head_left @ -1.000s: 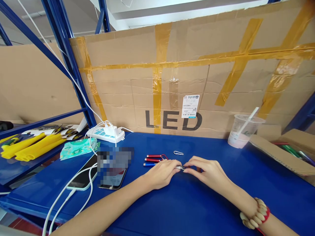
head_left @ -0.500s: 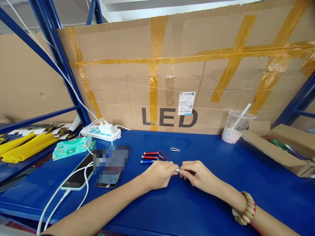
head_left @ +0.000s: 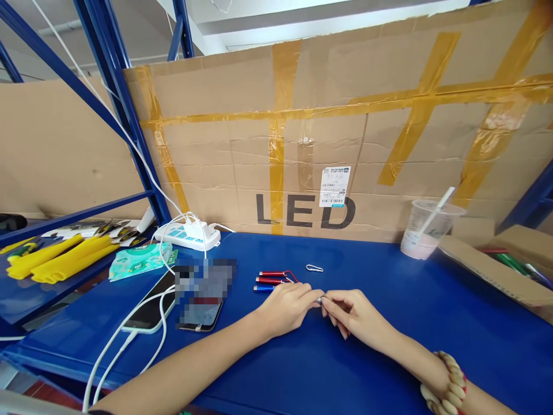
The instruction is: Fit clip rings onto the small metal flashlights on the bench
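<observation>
My left hand and my right hand meet low over the blue table, both closed in a pinch. Between the fingertips shows a small silver metal piece, pinched from both sides; most of it is hidden. Just beyond my left hand lie two slim red metal tubes like keychain torches, the farther red tube and the nearer red tube. A blue tube lies alongside, partly covered by my left hand. A silver carabiner clip rests by itself behind my hands.
Left on the table are a charging phone, a second phone, a mint-green packet and a power strip with white cables. A plastic cup with a straw and an open carton stand right. Cardboard walls the back.
The whole view has shifted slightly, so everything sits a little farther right and lower. Both hands still pinch the silver piece; my right fingers have turned slightly around it.
</observation>
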Action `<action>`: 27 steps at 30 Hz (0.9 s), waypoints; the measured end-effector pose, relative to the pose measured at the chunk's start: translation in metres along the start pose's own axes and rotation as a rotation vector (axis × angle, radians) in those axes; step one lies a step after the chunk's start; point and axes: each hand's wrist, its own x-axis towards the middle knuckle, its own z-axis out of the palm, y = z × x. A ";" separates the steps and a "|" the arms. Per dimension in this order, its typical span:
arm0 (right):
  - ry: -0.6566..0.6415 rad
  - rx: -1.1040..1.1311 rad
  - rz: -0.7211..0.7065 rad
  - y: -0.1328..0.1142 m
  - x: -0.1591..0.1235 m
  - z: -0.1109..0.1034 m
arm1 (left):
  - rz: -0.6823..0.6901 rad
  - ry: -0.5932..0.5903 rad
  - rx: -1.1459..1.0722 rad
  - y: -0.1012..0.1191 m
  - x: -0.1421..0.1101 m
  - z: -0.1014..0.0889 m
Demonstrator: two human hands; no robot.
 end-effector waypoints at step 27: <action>0.096 -0.389 -0.155 0.003 0.000 0.001 | -0.111 -0.094 -0.074 0.001 0.004 0.001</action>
